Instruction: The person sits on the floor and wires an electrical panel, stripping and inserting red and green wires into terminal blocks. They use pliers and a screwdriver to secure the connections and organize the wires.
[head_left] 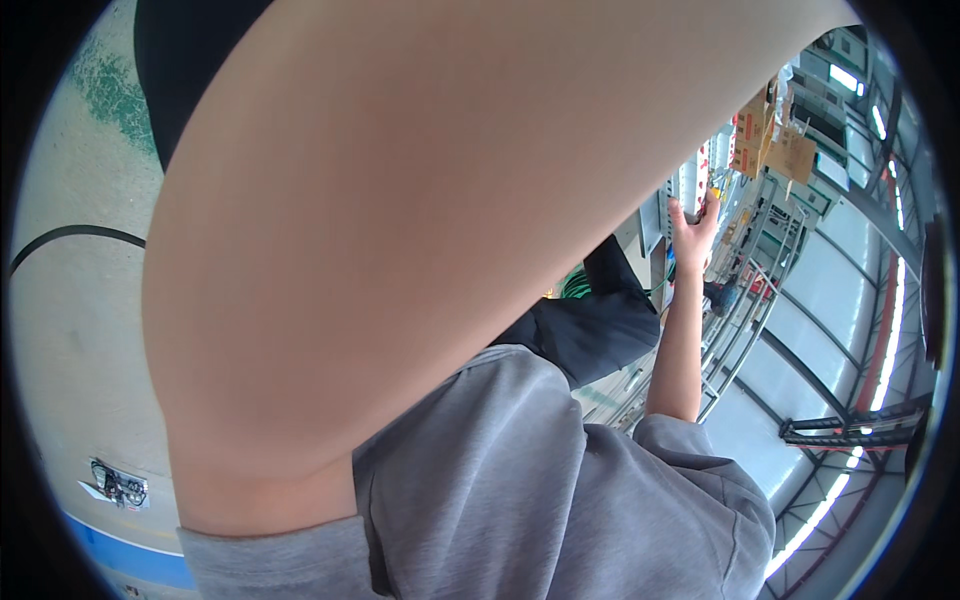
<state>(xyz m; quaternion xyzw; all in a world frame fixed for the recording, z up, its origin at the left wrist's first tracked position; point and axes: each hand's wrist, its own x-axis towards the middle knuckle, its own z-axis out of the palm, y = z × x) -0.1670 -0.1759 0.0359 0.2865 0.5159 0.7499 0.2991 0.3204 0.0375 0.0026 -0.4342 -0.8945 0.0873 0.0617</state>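
My bare left arm (380,230) fills the middle of the picture, very close, running from a grey sleeve at the lower left to the upper right edge. The left hand is beyond the picture's edge. Farther off, at the right, my right hand (692,235) is raised with thumb and forefinger apart. The other fingers are hidden. A small yellow thing (715,193) shows at its fingertips, too small to name. Just past the hand are white strips with red marks (702,160). My grey shirt (480,470) covers the lower middle.
Dark cloth (600,320) and green coiled wire (575,285) lie beyond the left arm. Metal rails (745,290) and cardboard boxes (790,153) stand at the right. A black cable (75,231) and a small dark bundle (120,485) are on the floor at left.
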